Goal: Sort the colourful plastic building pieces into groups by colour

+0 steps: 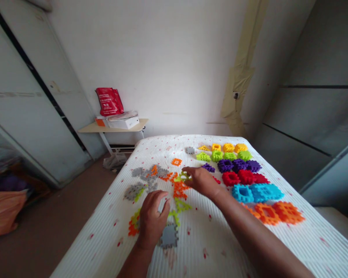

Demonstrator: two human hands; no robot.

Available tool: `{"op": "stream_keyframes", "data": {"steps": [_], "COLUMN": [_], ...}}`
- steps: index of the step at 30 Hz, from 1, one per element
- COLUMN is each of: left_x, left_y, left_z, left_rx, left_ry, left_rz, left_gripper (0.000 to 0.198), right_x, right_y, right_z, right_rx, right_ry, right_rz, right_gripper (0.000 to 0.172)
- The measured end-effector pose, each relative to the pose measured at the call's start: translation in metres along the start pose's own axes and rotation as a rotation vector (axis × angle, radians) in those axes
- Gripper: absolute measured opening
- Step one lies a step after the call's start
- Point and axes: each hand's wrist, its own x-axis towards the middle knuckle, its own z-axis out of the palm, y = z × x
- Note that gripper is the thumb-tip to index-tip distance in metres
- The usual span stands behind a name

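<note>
My left hand [154, 211] is over the near left part of the bed, fingers curved and thumb apart, with nothing seen in it. Beside and partly under it lie a grey square interlocking piece [169, 235], lime pieces [182, 205] and an orange-and-lime piece [134, 223]. My right hand [202, 180] reaches to the middle, its index finger and thumb apart at a lime interlocking piece [180, 177]. Whether they touch it I cannot tell. Orange pieces [179, 190] lie just below that one. Left of them spread several grey pieces [150, 175].
Rows of assembled blocks stand at right: yellow [228, 147], lime [229, 156], purple [240, 165], red [246, 177], blue [258, 192] and orange [278, 213]. Farther back are an orange square [176, 162] and a grey piece [190, 150]. A small table [116, 128] carries a red bag [109, 101].
</note>
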Motion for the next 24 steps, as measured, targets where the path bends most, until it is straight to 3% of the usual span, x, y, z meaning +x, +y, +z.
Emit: {"op": "stream_keyframes", "data": {"steps": [2, 5, 8, 14, 24], "left_x": [0.000, 0.002, 0.004, 0.006, 0.006], "left_y": [0.001, 0.007, 0.011, 0.011, 0.011], "left_z": [0.001, 0.001, 0.001, 0.002, 0.001], "left_rx": [0.058, 0.147, 0.184, 0.217, 0.230], "left_ry": [-0.154, -0.400, -0.535, -0.634, -0.670], "left_rz": [-0.038, -0.124, -0.185, -0.199, -0.207], "left_gripper": [0.008, 0.007, 0.012, 0.014, 0.014], "right_x": [0.015, 0.039, 0.059, 0.081, 0.094], "right_y": [0.023, 0.059, 0.089, 0.117, 0.114], "right_z": [-0.011, -0.022, -0.024, -0.013, -0.006], "right_rx": [-0.160, -0.244, -0.294, -0.335, -0.371], "right_ry": [0.007, 0.016, 0.003, -0.066, -0.165], "right_rz": [0.160, 0.284, 0.365, 0.442, 0.448], "right_gripper": [0.038, 0.037, 0.037, 0.036, 0.033]}}
